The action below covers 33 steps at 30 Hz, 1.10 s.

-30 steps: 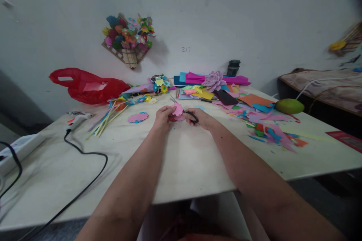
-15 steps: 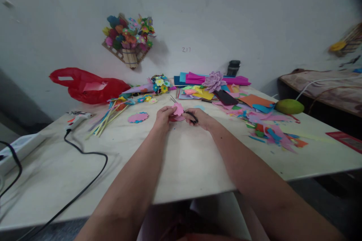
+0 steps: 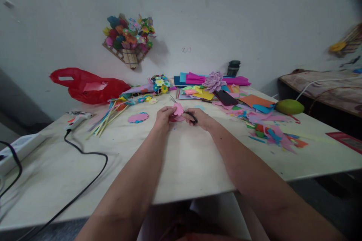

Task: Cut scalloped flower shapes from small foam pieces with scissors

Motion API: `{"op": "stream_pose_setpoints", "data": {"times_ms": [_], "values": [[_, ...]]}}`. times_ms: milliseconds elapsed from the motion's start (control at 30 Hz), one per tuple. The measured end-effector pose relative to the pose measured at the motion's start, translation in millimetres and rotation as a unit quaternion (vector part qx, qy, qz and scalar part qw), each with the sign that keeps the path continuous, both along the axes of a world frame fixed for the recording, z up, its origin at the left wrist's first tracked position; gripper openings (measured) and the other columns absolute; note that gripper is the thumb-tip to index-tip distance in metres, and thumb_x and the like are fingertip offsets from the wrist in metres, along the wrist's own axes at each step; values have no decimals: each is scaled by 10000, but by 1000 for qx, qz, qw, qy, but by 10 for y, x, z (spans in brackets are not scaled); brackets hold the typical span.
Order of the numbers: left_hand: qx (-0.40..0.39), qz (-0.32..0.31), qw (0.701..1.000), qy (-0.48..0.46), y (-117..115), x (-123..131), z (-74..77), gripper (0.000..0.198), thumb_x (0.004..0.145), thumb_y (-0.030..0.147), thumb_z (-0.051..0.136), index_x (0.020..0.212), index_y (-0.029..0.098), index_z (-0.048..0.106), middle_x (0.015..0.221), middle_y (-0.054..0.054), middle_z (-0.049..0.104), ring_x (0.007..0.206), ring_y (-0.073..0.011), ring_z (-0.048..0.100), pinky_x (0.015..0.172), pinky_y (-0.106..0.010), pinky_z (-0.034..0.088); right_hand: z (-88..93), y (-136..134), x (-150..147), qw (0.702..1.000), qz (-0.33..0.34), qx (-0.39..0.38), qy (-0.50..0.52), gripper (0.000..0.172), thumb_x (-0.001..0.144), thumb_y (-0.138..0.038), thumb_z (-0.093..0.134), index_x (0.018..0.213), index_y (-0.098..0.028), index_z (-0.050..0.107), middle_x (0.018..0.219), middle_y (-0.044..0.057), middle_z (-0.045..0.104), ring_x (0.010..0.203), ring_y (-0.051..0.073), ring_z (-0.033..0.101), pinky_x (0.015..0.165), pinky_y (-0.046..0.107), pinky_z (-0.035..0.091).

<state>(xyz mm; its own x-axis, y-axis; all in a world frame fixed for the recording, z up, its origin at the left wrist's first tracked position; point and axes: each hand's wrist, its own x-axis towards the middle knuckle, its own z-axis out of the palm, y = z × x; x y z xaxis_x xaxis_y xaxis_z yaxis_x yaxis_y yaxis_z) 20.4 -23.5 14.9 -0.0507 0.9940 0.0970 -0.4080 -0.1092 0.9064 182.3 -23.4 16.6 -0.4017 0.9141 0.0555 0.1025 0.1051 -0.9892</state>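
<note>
Over the middle of the white table, my left hand (image 3: 164,117) is closed on the edge of a pink scalloped paper piece (image 3: 178,109). My right hand (image 3: 199,117) is closed round the black handles of a pair of scissors (image 3: 193,117). The blade tips stick out past the far side of the pink piece, which hides the rest of the blades. Fingers of my right hand come close to the piece's right edge; whether they touch it I cannot tell. To the left, a pink scalloped disc (image 3: 138,117) with blue edging lies flat on the table.
A glue gun (image 3: 78,119) with a black cord and a power strip (image 3: 21,150) lie on the left. Behind are a red plastic bag (image 3: 90,86), paper flowers (image 3: 160,84) and a dark phone (image 3: 225,98). Coloured scraps (image 3: 273,131) and a green fruit (image 3: 290,106) are on the right.
</note>
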Motion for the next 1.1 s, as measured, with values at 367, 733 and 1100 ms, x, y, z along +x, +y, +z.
{"op": "stream_pose_setpoints", "data": {"times_ms": [367, 733, 1100], "values": [[-11, 8, 1000, -8, 36, -6, -23, 306, 475, 270, 816, 606, 148, 568, 580, -8, 605, 509, -115, 572, 511, -249, 500, -40, 44, -7, 1000, 3, 2, 13, 334, 624, -423, 742, 705, -158, 556, 474, -64, 467, 392, 53, 373, 407, 203, 237], [-1, -3, 1000, 23, -15, 12, 15, 333, 449, 297, 840, 586, 144, 579, 542, -2, 590, 477, -107, 545, 495, -250, 488, 84, -18, 46, 994, -99, 1, 35, 311, 643, -391, 748, 745, -152, 577, 507, -27, 544, 386, 68, 444, 343, 193, 204], [14, -82, 993, 83, 3, -3, -26, 318, 453, 313, 847, 578, 147, 605, 559, -17, 612, 513, -128, 584, 564, -274, 511, 131, 29, 104, 979, -151, 13, 137, 356, 603, -296, 777, 852, -163, 560, 537, -21, 586, 447, 88, 509, 364, 186, 239]]}}
